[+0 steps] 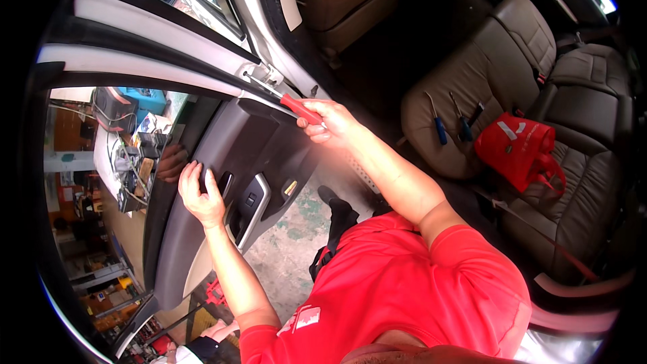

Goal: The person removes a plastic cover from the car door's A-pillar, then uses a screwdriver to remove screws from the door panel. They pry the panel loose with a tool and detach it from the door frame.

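My right hand [330, 123] is wrapped around the red handle of a screwdriver [300, 108]. Its metal shaft points up and left, with the tip by the white metal at the hinge side of the car door. My left hand [203, 197] rests on the top edge of the dark door panel [195, 229], beside the window glass, fingers stretched out and nothing held. Just right of that hand are the door's inner handle and a silver-trimmed armrest [253, 202] with a window switch.
Brown leather rear seats [465, 67] fill the right side. On them lie a blue-handled tool [439, 129], a second slim tool [464, 127] and a red cloth bag [515, 148]. Through the window a cluttered workbench [111, 175] shows. Another person [202, 347] is partly visible at lower left.
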Demonstrator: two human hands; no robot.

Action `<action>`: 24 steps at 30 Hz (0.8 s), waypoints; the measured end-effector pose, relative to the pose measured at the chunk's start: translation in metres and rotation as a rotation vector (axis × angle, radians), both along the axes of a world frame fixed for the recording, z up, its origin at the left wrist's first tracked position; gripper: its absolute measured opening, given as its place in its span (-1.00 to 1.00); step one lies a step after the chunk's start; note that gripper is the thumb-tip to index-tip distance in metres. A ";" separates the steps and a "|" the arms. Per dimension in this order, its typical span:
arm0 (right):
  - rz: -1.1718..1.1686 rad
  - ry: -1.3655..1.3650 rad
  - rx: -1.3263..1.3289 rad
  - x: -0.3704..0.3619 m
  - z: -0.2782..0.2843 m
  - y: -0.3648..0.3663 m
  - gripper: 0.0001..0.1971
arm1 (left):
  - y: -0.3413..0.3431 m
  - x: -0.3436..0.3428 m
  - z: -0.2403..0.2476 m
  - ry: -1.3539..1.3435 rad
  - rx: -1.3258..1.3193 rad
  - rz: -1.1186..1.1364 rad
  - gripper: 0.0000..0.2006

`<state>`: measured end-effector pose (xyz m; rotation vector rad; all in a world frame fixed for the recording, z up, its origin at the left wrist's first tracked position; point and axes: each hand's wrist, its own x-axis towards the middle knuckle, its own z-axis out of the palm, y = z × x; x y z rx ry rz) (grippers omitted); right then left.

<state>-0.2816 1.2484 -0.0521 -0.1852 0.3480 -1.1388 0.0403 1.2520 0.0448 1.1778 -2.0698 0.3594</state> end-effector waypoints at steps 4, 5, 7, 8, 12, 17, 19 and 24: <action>0.029 -0.152 0.130 0.000 0.003 0.001 -0.69 | -0.001 -0.001 -0.001 -0.006 -0.002 0.008 -0.77; 0.065 -0.208 0.120 -0.001 0.005 0.002 -0.69 | -0.001 -0.001 -0.001 -0.008 -0.002 0.011 -0.77; 0.135 -0.317 0.100 -0.002 0.010 0.002 -0.69 | 0.000 -0.001 -0.001 -0.006 0.005 0.013 -0.77; 0.131 -0.341 0.087 -0.001 0.009 0.001 -0.69 | 0.000 -0.001 -0.001 -0.005 0.009 0.012 -0.77; 0.147 -0.428 0.023 0.009 -0.002 -0.002 -0.66 | -0.001 -0.002 -0.001 -0.011 0.012 0.012 -0.78; 0.133 -0.502 0.042 0.017 -0.007 -0.002 -0.66 | -0.001 -0.001 -0.002 -0.026 0.001 0.012 -0.77; 0.123 -0.469 0.071 0.017 -0.009 -0.002 -0.68 | -0.001 -0.001 -0.002 -0.029 0.002 0.014 -0.77; 0.001 0.230 -0.008 0.006 0.023 0.005 -0.69 | -0.001 -0.001 -0.003 -0.037 -0.005 0.018 -0.77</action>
